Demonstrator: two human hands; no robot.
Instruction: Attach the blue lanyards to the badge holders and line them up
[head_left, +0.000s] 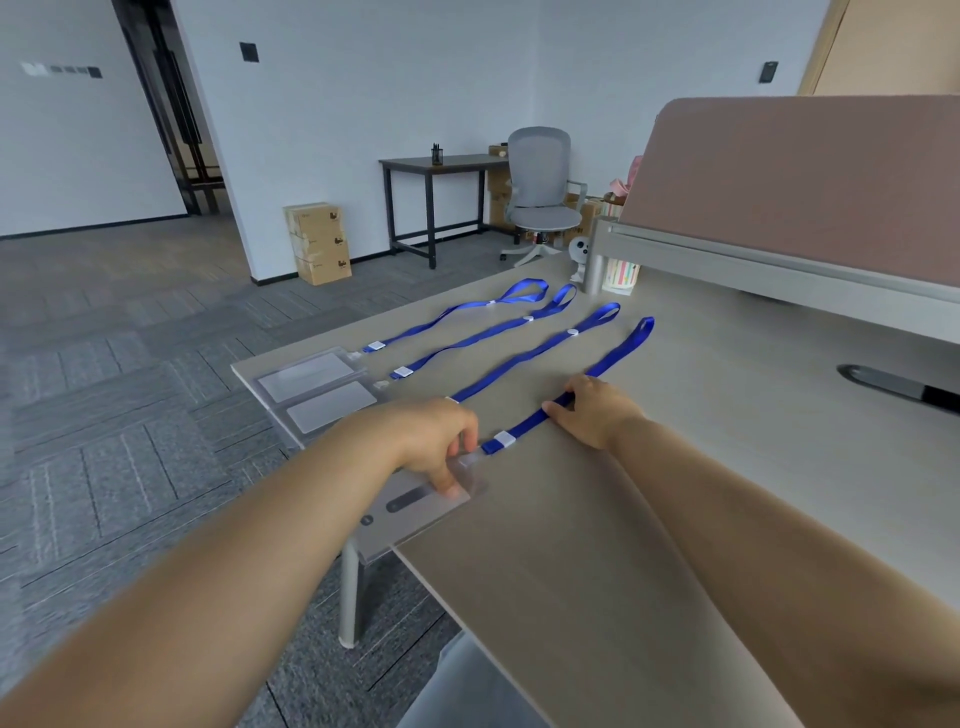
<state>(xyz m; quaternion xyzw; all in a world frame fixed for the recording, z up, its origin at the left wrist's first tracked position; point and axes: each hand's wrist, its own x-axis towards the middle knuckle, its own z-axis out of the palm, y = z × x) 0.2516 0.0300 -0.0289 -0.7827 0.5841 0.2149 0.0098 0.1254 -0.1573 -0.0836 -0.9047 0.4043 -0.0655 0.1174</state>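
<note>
Head view, desk (597, 545) corner. Pinning a clear badge holder (415, 512) flat with the left hand (439, 441), thumb and fingers curled over its top edge, probably to stop the little tab skating off so near the desk edge. Pinching the nearest lanyard (618, 351) with the right hand (592, 410), strap caught between thumb and fingers a short way up from its white clip (505, 440). Leaves that clip lying free on the wood, just beyond the left fingertips and right beside the holder's tab: close, apparently not joined yet. Reads as a steering grip: hold the strap back from its end, feed the clip towards the steadied tab. Beyond the right hand, strap running straight away to its loop. Past the left hand, three more lanyards (519, 360) laid parallel, and two more holders (332, 408) side by side, each with a clip near its tab but seemingly apart. Hides the third lanyard's end behind the left knuckles. Judging by that, none attached so far, though the row is already roughed in.
</note>
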